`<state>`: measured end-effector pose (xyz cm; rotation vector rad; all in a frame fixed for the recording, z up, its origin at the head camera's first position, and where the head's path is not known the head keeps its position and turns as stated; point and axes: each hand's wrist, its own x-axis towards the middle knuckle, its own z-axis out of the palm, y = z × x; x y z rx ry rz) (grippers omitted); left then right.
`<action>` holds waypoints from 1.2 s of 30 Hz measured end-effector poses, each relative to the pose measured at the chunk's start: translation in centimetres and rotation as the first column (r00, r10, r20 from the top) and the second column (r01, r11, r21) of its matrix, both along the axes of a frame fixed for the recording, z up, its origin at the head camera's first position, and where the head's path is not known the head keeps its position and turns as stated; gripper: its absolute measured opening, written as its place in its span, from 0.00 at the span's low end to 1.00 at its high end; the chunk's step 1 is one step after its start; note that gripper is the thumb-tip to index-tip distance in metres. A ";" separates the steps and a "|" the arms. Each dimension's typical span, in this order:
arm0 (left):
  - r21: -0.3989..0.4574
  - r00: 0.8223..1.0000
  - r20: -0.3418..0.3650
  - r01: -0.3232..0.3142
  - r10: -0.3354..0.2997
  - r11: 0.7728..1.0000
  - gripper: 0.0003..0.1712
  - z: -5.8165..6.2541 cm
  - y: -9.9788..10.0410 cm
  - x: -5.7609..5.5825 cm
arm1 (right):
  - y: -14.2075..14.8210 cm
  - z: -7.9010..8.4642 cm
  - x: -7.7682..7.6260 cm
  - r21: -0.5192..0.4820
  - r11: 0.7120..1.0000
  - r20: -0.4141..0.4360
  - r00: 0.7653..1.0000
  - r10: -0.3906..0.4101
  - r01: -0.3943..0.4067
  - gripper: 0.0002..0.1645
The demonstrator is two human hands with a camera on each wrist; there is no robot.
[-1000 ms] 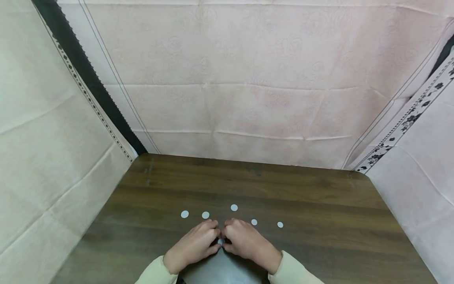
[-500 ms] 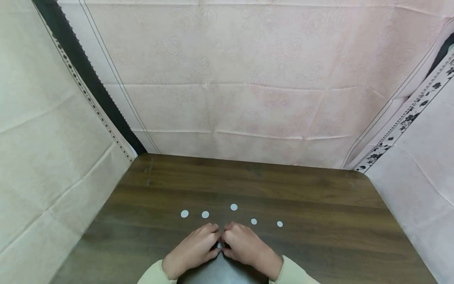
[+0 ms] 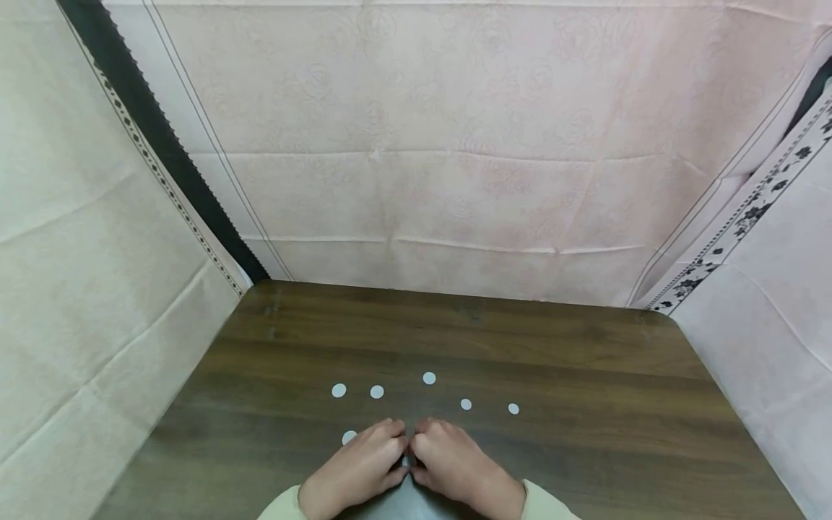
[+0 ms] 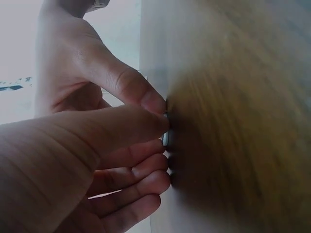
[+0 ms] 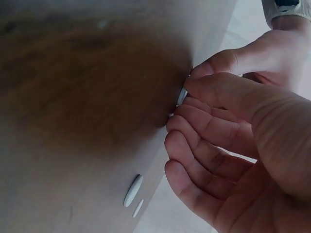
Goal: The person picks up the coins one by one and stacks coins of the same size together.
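Observation:
A small white disc (image 3: 406, 461) lies at the tabletop's near side, mostly covered by fingers. My left hand (image 3: 364, 462) and right hand (image 3: 455, 462) meet around it, fingers curled, each holding it from its own side between thumb and fingertips. Just a sliver of that disc's edge shows in the wrist views, flat against the wood. Another white disc (image 3: 349, 437) peeks out from behind my left hand. Beyond the hands lie a far-left disc (image 3: 339, 391), a second disc (image 3: 377, 392), a top disc (image 3: 429, 378), a fourth disc (image 3: 466, 404) and a far-right disc (image 3: 513, 409).
The brown wooden table (image 3: 585, 361) has rounded far corners. Pale cloth (image 3: 455, 144) hangs behind it, with more cloth along the left and right sides. Two discs, a larger one (image 5: 133, 190) and a smaller one (image 5: 138, 208), show in the right wrist view.
Both hands have moved together toward my body, with the disc between them. A disc beside my left hand, hidden before, now shows partly. The other discs have stayed in place.

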<state>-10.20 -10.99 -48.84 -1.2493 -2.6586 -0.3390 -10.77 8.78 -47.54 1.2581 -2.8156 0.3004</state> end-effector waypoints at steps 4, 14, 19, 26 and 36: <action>-0.010 0.999 0.045 -0.014 0.014 1.000 0.08 0.1 0.1 0.1 | 0.1 0.2 -0.1 0.000 1.000 0.024 1.000 0.012 -0.012 0.18; -0.019 0.994 0.103 -0.038 0.040 0.999 0.05 0.3 0.0 0.1 | 0.9 1.9 -0.7 0.051 0.998 0.110 0.994 0.024 -0.030 0.05; -0.007 0.995 0.089 -0.035 0.035 0.999 0.10 0.1 -0.1 0.2 | 1.3 3.0 -1.2 0.064 0.997 0.127 0.992 0.025 -0.034 0.06; -0.002 0.994 0.103 -0.039 0.039 0.999 0.11 0.1 -0.1 0.1 | 2.3 3.9 -2.0 0.067 0.997 0.107 0.994 0.034 -0.042 0.08; 0.000 0.996 0.087 -0.035 0.035 0.999 0.12 0.2 -0.1 0.2 | 3.8 3.8 -2.5 0.057 0.998 0.140 0.990 0.009 -0.017 0.07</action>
